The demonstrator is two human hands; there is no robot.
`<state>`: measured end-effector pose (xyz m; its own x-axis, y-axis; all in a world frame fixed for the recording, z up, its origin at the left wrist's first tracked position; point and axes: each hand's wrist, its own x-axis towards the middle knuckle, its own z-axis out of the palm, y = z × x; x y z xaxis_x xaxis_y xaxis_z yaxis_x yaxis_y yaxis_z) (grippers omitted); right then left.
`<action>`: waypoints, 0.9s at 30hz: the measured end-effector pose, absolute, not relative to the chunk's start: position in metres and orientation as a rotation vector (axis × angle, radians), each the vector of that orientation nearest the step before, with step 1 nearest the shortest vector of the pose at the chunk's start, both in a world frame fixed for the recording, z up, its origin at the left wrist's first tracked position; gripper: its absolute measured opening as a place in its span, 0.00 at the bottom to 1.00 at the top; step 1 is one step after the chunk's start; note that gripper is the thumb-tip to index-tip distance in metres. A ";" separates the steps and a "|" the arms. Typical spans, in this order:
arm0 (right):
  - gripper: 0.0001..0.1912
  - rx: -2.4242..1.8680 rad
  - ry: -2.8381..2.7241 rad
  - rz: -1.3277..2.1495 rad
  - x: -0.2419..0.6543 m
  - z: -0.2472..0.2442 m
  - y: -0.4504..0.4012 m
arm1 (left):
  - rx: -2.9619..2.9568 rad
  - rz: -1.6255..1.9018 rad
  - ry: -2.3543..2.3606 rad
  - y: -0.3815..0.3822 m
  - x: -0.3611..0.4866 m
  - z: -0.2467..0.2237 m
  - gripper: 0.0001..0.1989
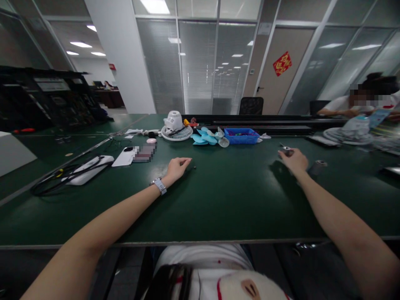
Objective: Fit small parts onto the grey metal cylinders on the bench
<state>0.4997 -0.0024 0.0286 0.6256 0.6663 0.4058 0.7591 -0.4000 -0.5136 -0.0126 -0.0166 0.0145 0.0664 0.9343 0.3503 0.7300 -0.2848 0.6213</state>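
My left hand [178,170] hovers low over the green table, thumb and fingers pinched together; whatever they hold, if anything, is too small to make out. Just right of its fingertips is a tiny dark piece [195,167]. Farther right, my right hand [295,161] is closed around a small grey metal part [286,148] with a thin shaft sticking out toward the upper left. Beside that hand, a grey cylinder [318,167] stands on the table.
Along the back lie a white fan [173,121], light-blue fan blades [204,136] and a blue basket [242,136]. On the left are a phone [124,156], a white power bank [90,171] and black cable [46,189]. Another person [339,104] sits at the far right.
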 end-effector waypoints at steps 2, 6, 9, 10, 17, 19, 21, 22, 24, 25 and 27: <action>0.29 -2.250 -1.049 -0.123 0.512 0.023 -0.006 | 2.064 1.038 1.683 -0.016 -0.013 0.013 0.20; 0.33 -2.291 -0.997 -0.075 0.509 0.021 -0.009 | 2.029 1.023 1.678 -0.019 -0.011 0.015 0.19; 0.42 -2.178 -1.079 -0.357 0.477 0.029 -0.011 | 1.936 1.086 1.709 -0.021 -0.008 0.017 0.18; 0.42 -2.093 -1.166 -0.454 0.459 0.034 -0.011 | 1.896 1.112 1.723 -0.021 -0.008 0.017 0.18; 0.22 -1.365 -2.178 -0.084 0.272 0.036 -0.012 | 1.789 1.206 1.779 -0.018 -0.008 0.015 0.15; 0.25 -1.309 -2.290 0.063 0.229 0.028 -0.011 | 1.797 1.206 1.773 -0.019 -0.007 0.015 0.14; 0.26 -1.312 -2.315 0.174 0.199 0.021 -0.009 | 1.807 1.212 1.763 -0.020 -0.006 0.015 0.12; 0.24 -1.322 -2.300 0.212 0.190 0.018 -0.008 | 1.812 1.215 1.756 -0.020 -0.005 0.015 0.12; 0.18 -1.333 -2.249 0.262 0.182 0.013 -0.005 | 1.816 1.216 1.741 -0.021 -0.004 0.015 0.11; 0.15 -1.330 -2.222 0.276 0.184 0.011 -0.004 | 1.815 1.213 1.733 -0.020 -0.004 0.015 0.11; 0.12 -1.302 -2.173 0.271 0.196 0.012 -0.002 | 1.810 1.206 1.724 -0.020 -0.004 0.014 0.11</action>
<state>0.1960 -0.0022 0.0117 -0.3515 0.8565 0.3779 0.7374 0.5020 -0.4518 -0.0038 -0.0203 0.0145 -0.1112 0.9389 0.3258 0.6278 -0.1878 0.7554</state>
